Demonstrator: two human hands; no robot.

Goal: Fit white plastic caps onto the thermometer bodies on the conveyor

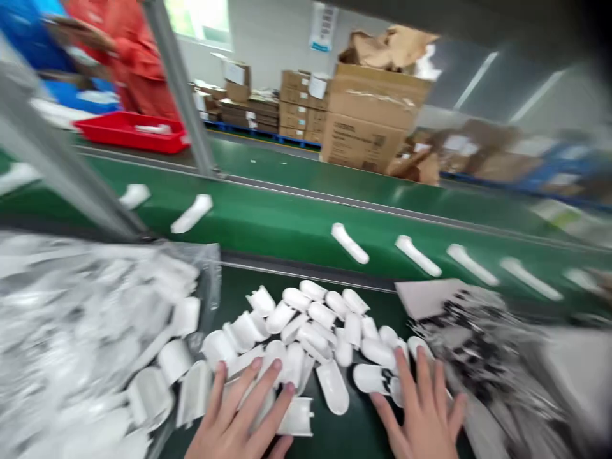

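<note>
My left hand [241, 414] lies palm down at the near edge of a pile of small white plastic covers [313, 341], fingers spread over several of them. Right of its fingertips is a squarish white plastic piece [296, 417]. My right hand [421, 408] is also spread, palm down, on the right side of the pile. By its thumb and forefinger lies a white rounded cover [370, 378] with black bits on it, partly hidden by the fingers. Neither hand is closed around anything; what lies under the palms is hidden.
At left is a clear plastic bag [86, 319] heaped with white parts. Black small parts [478, 344] lie on grey sheets at right. Beyond, a green conveyor belt [268, 223] carries curved white pieces. Metal posts, a red tray [129, 131], a person in red and a cardboard box [373, 118] stand farther back.
</note>
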